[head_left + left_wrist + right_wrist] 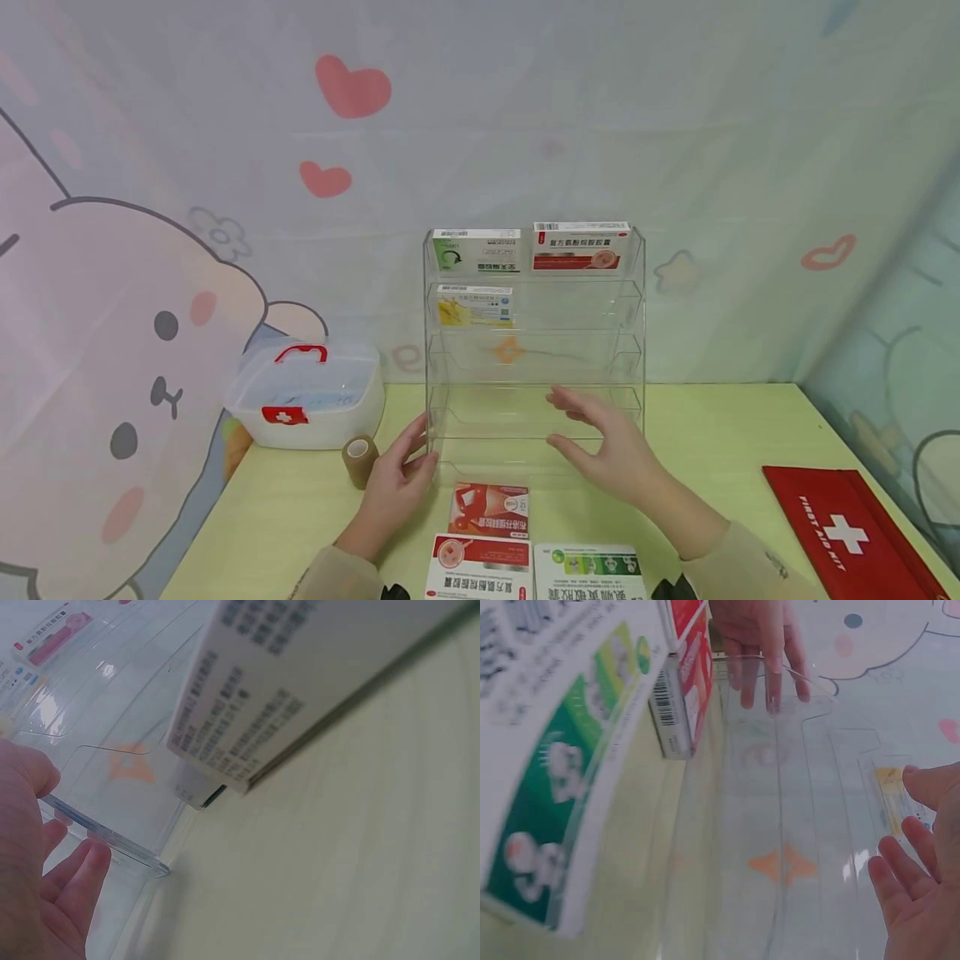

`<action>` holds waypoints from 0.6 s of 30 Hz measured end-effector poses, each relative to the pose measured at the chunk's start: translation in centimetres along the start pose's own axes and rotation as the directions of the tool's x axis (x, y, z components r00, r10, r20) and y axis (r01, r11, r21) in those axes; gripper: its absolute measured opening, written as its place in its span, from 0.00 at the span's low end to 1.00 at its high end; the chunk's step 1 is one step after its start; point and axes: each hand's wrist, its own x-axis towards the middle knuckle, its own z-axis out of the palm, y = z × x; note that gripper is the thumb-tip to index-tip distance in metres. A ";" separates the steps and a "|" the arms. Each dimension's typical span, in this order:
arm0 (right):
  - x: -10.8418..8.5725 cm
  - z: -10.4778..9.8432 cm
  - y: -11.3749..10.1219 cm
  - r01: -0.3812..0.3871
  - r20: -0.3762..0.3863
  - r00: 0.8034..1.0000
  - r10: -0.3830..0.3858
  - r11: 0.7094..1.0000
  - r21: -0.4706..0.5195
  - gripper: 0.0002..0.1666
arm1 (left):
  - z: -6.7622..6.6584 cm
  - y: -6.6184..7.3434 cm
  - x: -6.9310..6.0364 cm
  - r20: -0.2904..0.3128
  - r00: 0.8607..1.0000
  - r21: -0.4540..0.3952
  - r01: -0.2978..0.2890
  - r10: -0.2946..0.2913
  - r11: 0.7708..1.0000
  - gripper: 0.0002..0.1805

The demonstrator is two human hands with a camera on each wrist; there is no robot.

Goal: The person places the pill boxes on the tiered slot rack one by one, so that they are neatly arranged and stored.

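Observation:
A clear tiered display rack stands against the backdrop. My left hand grips its lower left side; the left wrist view shows the thumb and fingers on either side of the clear edge. In front of the lower tiers my right hand is held with fingers apart, nothing between them. The top tier carries a green-and-white medicine box and a red-and-white one. A yellow-and-white box sits at the left of the tier below.
Before the rack lie a red medicine box, a red-and-white box and a green-and-white box. To the left are a white first-aid case and a brown tape roll. A red first-aid pouch lies at right.

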 end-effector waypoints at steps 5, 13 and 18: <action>-2.2 -0.2 0.7 0.010 0.009 1.000 -0.009 1.000 -0.025 0.40 | 0.0 -0.1 0.0 -0.001 1.000 -0.001 -0.005 0.005 1.000 0.36; -5.7 -0.1 1.3 -0.053 0.094 0.994 0.048 0.997 0.054 0.41 | 0.0 -0.2 0.0 0.004 1.000 0.003 0.001 -0.002 1.000 0.36; -7.5 -0.3 1.6 -0.028 0.166 0.986 0.014 0.996 0.086 0.39 | 0.0 -0.1 0.0 0.001 1.000 -0.004 0.000 0.000 1.000 0.36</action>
